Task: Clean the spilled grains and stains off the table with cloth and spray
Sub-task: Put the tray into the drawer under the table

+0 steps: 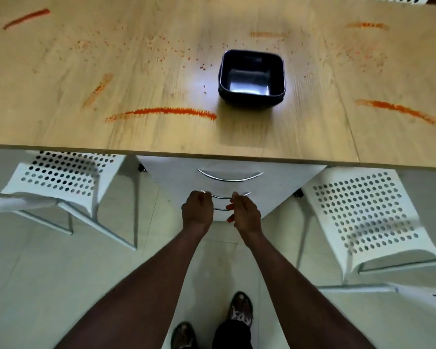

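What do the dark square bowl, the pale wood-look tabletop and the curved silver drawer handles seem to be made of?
Dark square bowl: glossy glazed ceramic or hard plastic, judging by sharp light reflections inside. Pale tabletop: matte wood or wood-grain laminate; grain lines and a thin edge suggest laminate. Curved silver drawer handles: polished metal, probably chrome-plated, given bright highlights.

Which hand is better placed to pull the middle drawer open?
Left, probably: the left hand curls over the middle curved metal drawer handle, while the right hand hangs loosely curled beside it.
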